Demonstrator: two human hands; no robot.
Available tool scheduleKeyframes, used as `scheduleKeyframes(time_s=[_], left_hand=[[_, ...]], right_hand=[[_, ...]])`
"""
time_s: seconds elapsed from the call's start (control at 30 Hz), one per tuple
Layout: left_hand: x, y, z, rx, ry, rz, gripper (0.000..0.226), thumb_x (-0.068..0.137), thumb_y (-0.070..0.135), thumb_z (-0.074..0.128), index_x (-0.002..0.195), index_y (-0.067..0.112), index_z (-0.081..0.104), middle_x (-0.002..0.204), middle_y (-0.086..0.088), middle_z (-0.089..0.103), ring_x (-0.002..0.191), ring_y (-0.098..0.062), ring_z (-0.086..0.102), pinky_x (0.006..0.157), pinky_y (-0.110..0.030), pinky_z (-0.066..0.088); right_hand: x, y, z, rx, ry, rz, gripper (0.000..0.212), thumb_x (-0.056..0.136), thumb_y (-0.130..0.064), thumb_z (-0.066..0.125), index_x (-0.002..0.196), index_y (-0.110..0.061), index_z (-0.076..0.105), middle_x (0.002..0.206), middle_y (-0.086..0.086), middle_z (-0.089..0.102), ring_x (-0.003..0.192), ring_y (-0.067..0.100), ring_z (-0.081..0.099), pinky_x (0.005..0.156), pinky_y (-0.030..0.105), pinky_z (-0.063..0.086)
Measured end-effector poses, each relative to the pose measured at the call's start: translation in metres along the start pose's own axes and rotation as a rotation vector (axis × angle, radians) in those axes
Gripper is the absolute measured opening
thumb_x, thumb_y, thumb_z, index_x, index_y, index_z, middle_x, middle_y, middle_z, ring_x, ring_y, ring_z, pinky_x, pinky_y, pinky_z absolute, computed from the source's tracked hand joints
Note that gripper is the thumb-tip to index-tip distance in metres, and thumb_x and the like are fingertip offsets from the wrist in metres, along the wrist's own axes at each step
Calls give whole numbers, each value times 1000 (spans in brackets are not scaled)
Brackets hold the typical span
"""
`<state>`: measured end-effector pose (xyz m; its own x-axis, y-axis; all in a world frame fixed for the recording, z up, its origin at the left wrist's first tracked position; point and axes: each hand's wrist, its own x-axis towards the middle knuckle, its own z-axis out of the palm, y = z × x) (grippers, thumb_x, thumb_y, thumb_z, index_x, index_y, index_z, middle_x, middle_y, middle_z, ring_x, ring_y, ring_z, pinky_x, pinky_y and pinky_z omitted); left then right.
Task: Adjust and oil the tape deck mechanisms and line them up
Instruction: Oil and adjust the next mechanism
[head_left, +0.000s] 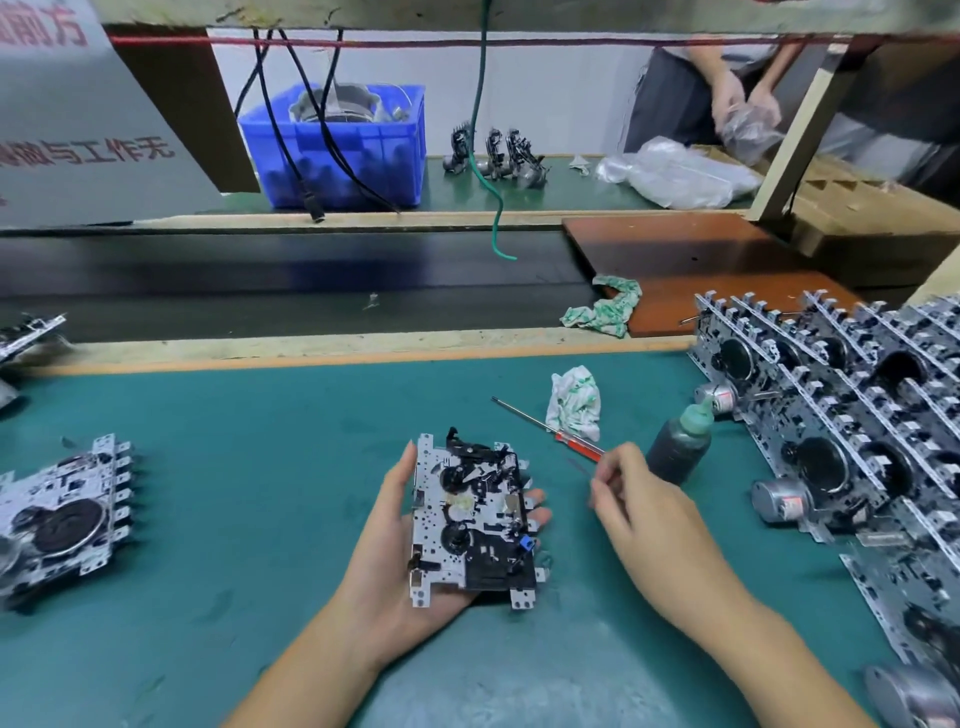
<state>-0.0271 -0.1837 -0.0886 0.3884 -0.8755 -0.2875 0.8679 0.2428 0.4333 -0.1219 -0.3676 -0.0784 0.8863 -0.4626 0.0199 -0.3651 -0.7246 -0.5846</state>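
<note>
Right now the left hand (395, 551) cradles a silver-and-black metal tape deck mechanism (474, 519) on its palm above the green bench mat (234, 519), fingers curled under its far edge. Beside it, the right hand (644, 525) pinches a thin, blurred pin near the dark green-capped oil bottle (679, 448) and the red-handled screwdriver (550, 428).

Blue crate (332, 150), crumpled rag (574, 402), green-white cloth (605, 306), plastic bags (675, 174), dangling green cable (480, 130)
</note>
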Motion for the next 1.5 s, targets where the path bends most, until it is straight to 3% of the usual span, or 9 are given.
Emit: scheduleKeyframes(time_s=[0.07,0.1,0.2,0.47,0.8,1.03,1.2,1.33,1.5], left_hand=[[2,0,-2,-10,26,-17,82,75,63,56,125,-3,58,137,-28,48,125,-39,49,108,-52,34],[3,0,-2,-3,43,-26,83,78,66,50,126,-2,58,138,-27,47,127,-39,47,109,-51,32],[4,1,-4,-4,78,-61,85,85,69,37,126,-1,58,140,-24,45,121,-37,50,112,-48,29],[5,0,-6,93,77,-64,76,87,64,35,115,0,67,124,-25,60,109,-33,62,98,-43,46],[6,0,-5,131,155,-53,76,87,64,38,116,1,67,125,-26,59,105,-33,64,92,-41,51],[7,1,-5,160,176,-58,76,86,66,37,116,2,67,126,-25,58,108,-34,63,92,-42,50],[8,0,-7,180,179,-51,76,86,66,36,115,4,68,126,-24,59,112,-33,62,93,-43,51],[8,-1,-6,154,176,-38,72,87,64,38,109,5,71,121,-22,63,108,-33,64,80,-40,57],[8,-2,-5,163,192,-27,72,88,64,36,106,5,72,119,-23,64,106,-33,65,78,-39,57]], right_hand=[[-3,-6,-12,668,-311,135,16,99,-24,44,84,-20,47,60,1,55,39,5,33,40,17,29],[-5,-7,-17,869,-476,177,18,98,-28,48,83,-21,53,51,-1,48,37,5,22,36,14,22],[-9,-9,-21,897,-755,112,27,88,-45,54,74,-24,65,44,-6,32,39,7,13,36,13,15],[-11,-20,-10,790,-837,125,38,88,-41,49,67,-12,62,50,3,57,34,7,41,34,15,31],[-14,-25,-8,633,-787,93,46,91,-46,44,63,-21,70,41,-5,37,38,8,18,39,17,16],[-14,-23,-6,618,-766,113,44,97,-35,44,59,-19,60,43,-4,50,35,6,41,36,15,33],[-12,-23,-9,607,-756,123,46,97,-36,45,57,-18,61,36,-5,37,32,7,24,36,16,21],[-13,-24,-9,574,-745,112,50,97,-36,43,53,-15,54,33,-5,39,30,6,28,36,16,22],[-14,-26,-9,536,-763,100,52,99,-37,40,53,-14,51,34,-6,45,28,4,31,34,15,22]])
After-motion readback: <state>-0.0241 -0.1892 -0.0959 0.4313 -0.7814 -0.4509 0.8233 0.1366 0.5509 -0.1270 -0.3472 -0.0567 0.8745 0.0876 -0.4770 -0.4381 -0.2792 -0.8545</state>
